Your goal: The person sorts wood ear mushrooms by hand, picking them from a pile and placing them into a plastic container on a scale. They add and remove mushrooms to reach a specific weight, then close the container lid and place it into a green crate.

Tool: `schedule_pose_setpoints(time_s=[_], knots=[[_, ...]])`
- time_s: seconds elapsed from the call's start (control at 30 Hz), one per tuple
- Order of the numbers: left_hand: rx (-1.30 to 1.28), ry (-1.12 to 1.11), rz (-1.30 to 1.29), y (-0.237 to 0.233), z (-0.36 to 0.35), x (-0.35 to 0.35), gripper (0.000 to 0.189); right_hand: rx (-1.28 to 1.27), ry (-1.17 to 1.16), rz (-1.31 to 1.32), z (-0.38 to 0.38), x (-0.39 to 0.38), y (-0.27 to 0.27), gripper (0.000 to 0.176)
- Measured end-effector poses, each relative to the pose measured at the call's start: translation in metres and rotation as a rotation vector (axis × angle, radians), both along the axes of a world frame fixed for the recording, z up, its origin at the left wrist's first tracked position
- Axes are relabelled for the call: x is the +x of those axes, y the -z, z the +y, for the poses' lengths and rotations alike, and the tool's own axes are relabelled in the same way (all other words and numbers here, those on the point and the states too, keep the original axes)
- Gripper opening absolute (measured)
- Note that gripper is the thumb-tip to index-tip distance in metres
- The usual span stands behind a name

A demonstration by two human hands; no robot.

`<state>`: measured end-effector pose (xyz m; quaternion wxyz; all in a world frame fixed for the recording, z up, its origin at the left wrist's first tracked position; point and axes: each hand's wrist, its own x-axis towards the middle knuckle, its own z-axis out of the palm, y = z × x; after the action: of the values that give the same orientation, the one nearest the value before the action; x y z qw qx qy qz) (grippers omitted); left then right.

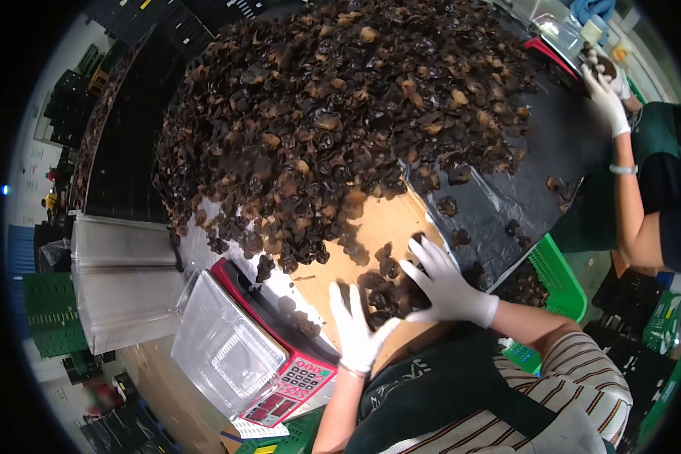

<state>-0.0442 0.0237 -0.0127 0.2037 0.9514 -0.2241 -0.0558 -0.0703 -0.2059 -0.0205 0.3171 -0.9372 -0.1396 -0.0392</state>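
My left hand (pixel 359 333), in a white glove, has its fingers spread at the left side of a small heap of dark wood ear mushrooms (pixel 386 291). On the heap's right side is my right hand (pixel 454 287), also gloved, with fingers stretched apart and the thumb at the mushrooms. Neither hand grips anything. The heap lies on a tan cardboard sheet (pixel 393 219) near my apron. Beyond it rises a large pile of wood ear mushrooms (pixel 340 113). Left of my left hand stands a red scale (pixel 303 374) with a clear plastic box (pixel 231 356) on it.
Stacked clear plastic containers (pixel 125 280) stand at the left. A green crate (pixel 560 280) with mushrooms in it is at my right. Black plastic sheeting (pixel 477 204) covers the table there. At the upper right, a co-worker's gloved hands (pixel 605 98) are beside another red scale (pixel 548 57).
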Motion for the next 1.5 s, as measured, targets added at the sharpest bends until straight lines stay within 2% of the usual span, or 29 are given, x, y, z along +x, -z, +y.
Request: schedule_pose_setpoints(time_s=[0.03, 0.13, 0.17, 0.27, 0.33, 0.4, 0.43, 0.53, 0.57, 0.6, 0.67, 0.7, 0.73, 0.8, 0.83, 0.87, 0.93, 1.0, 1.1, 1.13, 1.2, 1.23, 1.27, 1.33, 1.37, 1.4, 1.43, 1.47, 1.5], knots=[[-0.119, -0.065, 0.111, -0.016, -0.007, 0.014, 0.105, -0.006, 0.034, -0.008, 0.004, 0.015, -0.006, 0.095], [-0.200, 0.012, 0.010, 0.008, -0.017, 0.044, 0.106, 0.055, 0.031, -0.114, 0.009, 0.051, -0.005, 0.092], [-0.196, 0.037, -0.034, -0.001, -0.023, 0.051, 0.097, 0.086, 0.012, -0.164, 0.011, 0.058, -0.001, 0.090], [-0.598, -0.073, 0.340, 0.035, -0.023, 0.045, 0.077, 0.220, -0.137, -0.238, 0.027, 0.054, 0.018, 0.085], [-0.565, -0.065, 0.154, 0.025, -0.030, 0.028, 0.064, 0.214, -0.074, -0.210, 0.035, 0.038, 0.018, 0.070], [-0.528, -0.065, -0.028, 0.015, -0.033, 0.004, 0.052, 0.275, -0.087, -0.128, 0.039, 0.021, 0.017, 0.065], [-0.556, -0.157, 0.359, 0.028, -0.026, -0.006, 0.040, 0.341, -0.070, -0.163, 0.043, 0.016, 0.017, 0.057], [-0.917, -0.485, 0.286, 0.018, -0.046, -0.011, 0.029, 0.608, 0.162, -0.224, 0.065, 0.010, 0.019, 0.052], [-0.769, -0.469, 0.305, 0.008, -0.042, -0.007, 0.027, 0.747, 0.225, -0.212, 0.076, 0.011, 0.018, 0.050], [-0.890, -0.573, 0.336, 0.009, -0.036, -0.008, 0.028, 0.844, 0.272, -0.199, 0.090, 0.016, 0.014, 0.050], [-1.129, -0.775, 0.382, 0.022, -0.022, -0.008, 0.029, 0.912, 0.228, -0.208, 0.109, 0.022, 0.000, 0.050], [-1.133, -0.873, 0.379, 0.034, -0.008, -0.013, 0.030, 0.967, 0.154, -0.206, 0.118, 0.027, -0.012, 0.049], [-1.244, -0.903, 0.412, -0.039, -0.011, -0.007, 0.031, 1.021, 0.082, -0.202, 0.126, 0.032, -0.026, 0.048], [-1.388, -0.874, 0.362, -0.096, 0.007, -0.007, 0.034, 1.034, -0.112, -0.204, 0.149, 0.045, -0.061, 0.049], [-1.227, -0.847, 0.187, -0.106, 0.028, -0.010, 0.037, 1.081, -0.237, -0.224, 0.168, 0.053, -0.070, 0.053], [-1.066, -0.809, 0.021, -0.115, 0.052, -0.016, 0.039, 0.997, -0.319, -0.206, 0.185, 0.057, -0.084, 0.058], [-0.878, -0.977, -0.307, -0.143, 0.077, -0.017, 0.040, 1.044, -0.473, -0.160, 0.234, 0.066, -0.101, 0.063], [-1.068, -1.039, -0.302, -0.156, 0.108, -0.007, 0.044, 0.884, -0.559, -0.120, 0.268, 0.069, -0.116, 0.068], [-0.839, -1.003, -0.159, -0.150, 0.157, 0.004, 0.045, 0.601, -0.559, -0.006, 0.292, 0.085, -0.114, 0.071], [-0.896, -0.987, 0.022, -0.145, 0.174, 0.008, 0.041, 0.437, -0.555, 0.061, 0.291, 0.092, -0.116, 0.075], [-0.687, -0.844, 0.101, -0.140, 0.190, 0.006, 0.037, 0.293, -0.540, 0.028, 0.282, 0.094, -0.120, 0.076], [-0.195, -0.777, -0.314, -0.107, 0.215, 0.007, 0.036, 0.374, -0.548, -0.013, 0.281, 0.093, -0.115, 0.071], [-0.289, -0.780, -0.425, -0.083, 0.227, 0.002, 0.037, 0.502, -0.569, -0.095, 0.278, 0.094, -0.109, 0.064], [-0.179, -0.439, -0.693, -0.094, 0.208, 0.002, 0.038, 0.738, -0.593, -0.158, 0.249, 0.105, -0.111, 0.047], [-0.681, -0.659, -0.486, -0.078, 0.218, 0.000, 0.041, 0.732, -0.525, -0.068, 0.227, 0.105, -0.115, 0.044], [-0.759, -0.815, -0.359, -0.091, 0.206, -0.003, 0.044, 0.759, -0.402, 0.081, 0.204, 0.098, -0.119, 0.036], [-1.014, -0.901, -0.208, -0.096, 0.211, -0.007, 0.046, 0.743, -0.358, -0.063, 0.189, 0.097, -0.098, 0.029], [-1.274, -0.972, -0.048, -0.099, 0.215, -0.010, 0.048, 0.687, -0.327, -0.026, 0.168, 0.090, -0.085, 0.023], [-1.243, -0.976, -0.041, -0.105, 0.212, -0.012, 0.049, 0.501, -0.314, 0.059, 0.145, 0.079, -0.085, 0.018]])
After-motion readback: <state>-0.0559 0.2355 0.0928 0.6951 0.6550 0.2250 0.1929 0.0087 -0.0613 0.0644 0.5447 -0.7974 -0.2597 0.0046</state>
